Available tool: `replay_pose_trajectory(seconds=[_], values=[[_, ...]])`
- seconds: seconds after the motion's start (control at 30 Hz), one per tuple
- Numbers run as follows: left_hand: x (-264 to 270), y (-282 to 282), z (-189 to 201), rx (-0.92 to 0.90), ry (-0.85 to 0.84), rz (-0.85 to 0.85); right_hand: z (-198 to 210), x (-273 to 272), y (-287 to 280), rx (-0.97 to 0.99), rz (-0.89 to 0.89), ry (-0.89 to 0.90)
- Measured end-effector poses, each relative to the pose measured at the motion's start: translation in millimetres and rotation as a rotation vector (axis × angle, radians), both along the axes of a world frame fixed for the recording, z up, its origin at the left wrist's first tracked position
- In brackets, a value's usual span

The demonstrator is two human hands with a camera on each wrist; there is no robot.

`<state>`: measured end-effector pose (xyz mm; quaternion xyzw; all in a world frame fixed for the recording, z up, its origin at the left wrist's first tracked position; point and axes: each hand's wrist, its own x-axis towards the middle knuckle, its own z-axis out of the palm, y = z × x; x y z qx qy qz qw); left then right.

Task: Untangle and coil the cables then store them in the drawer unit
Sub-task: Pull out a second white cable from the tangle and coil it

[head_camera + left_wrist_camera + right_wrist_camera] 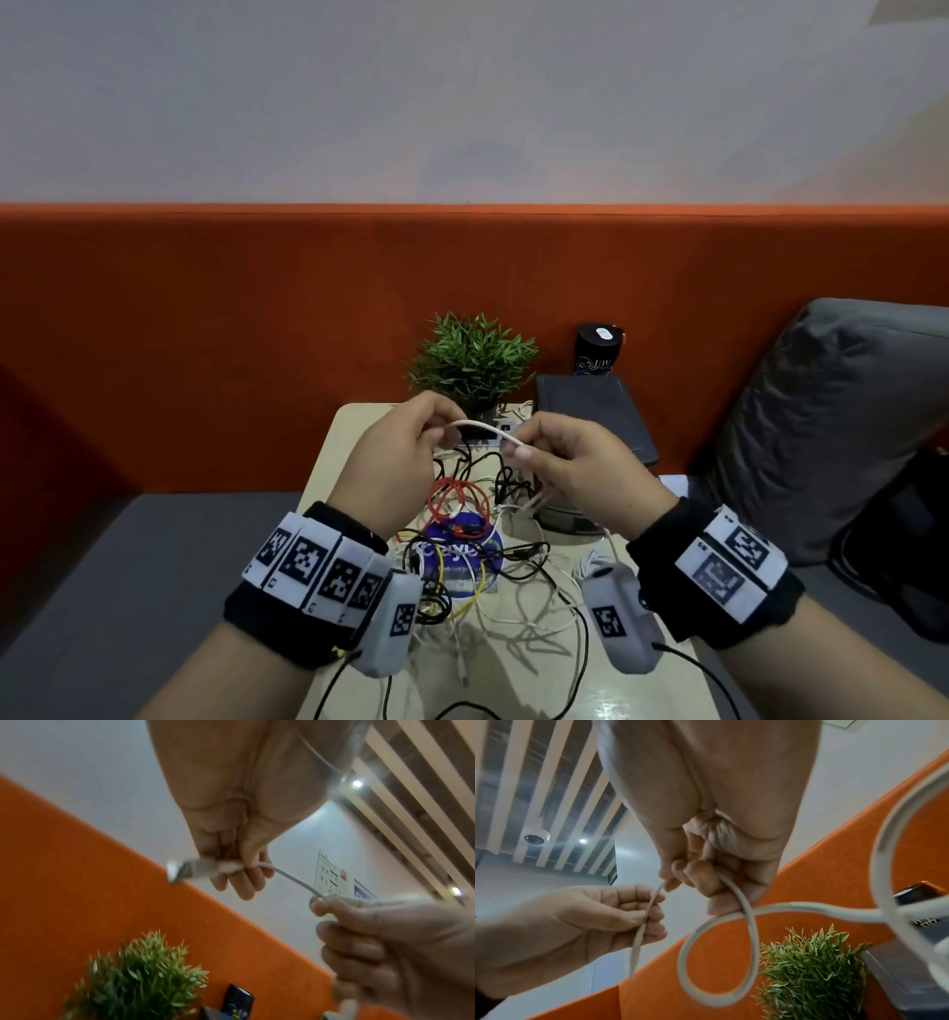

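Both hands are raised above the small table [631, 683], holding one white cable [488, 429] stretched between them. My left hand [411, 447] pinches it near its plug end [180, 872], fingers curled. My right hand [554, 457] grips the cable a short way along; in the right wrist view the cable [746, 908] curls into loops below the fingers. Below lies a tangle of cables: red [457, 501], black [513, 485], yellow [470, 601] and white [534, 616]. A grey drawer unit [570, 516] shows partly behind my right hand.
A potted green plant [472, 360] stands at the table's far edge, with a dark tablet-like slab [595, 411] and a black cylinder [601, 349] to its right. An orange partition [205, 334] runs behind. A grey cushion [832, 421] lies at right.
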<state>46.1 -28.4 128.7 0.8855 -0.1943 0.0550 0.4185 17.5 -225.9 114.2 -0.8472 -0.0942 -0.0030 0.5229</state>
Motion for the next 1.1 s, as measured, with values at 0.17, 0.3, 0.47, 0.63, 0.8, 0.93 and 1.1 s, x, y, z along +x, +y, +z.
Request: replay_pose_trajectory(seconds=[0.17,0.3,0.47,0.63,0.8,0.93,1.1], values=[[-7,-9,1,-0.438,0.334,-0.089,-2,-2,9,-0.102,-0.036,-0.099],[-11,-17,2,-0.692,0.552,-0.07,-2,0,17,-0.161,-0.101,-0.23],[-10,-15,-3,-0.488,0.432,-0.115,-2,1,20,-0.216,-0.122,-0.436],[-15,-16,8,-0.642,0.487,-0.249,-4,8,16,-0.006,-0.15,-0.285],[-9,-10,8,-0.834,0.441,-0.202,-27,2,12,0.172,-0.077,-0.095],[-2,-6,7,-0.872,0.4,-0.16,-37,-7,17,0.085,-0.134,-0.148],[-6,-11,0,-0.805,0.399,-0.195,-29,-7,27,0.078,-0.278,-0.253]])
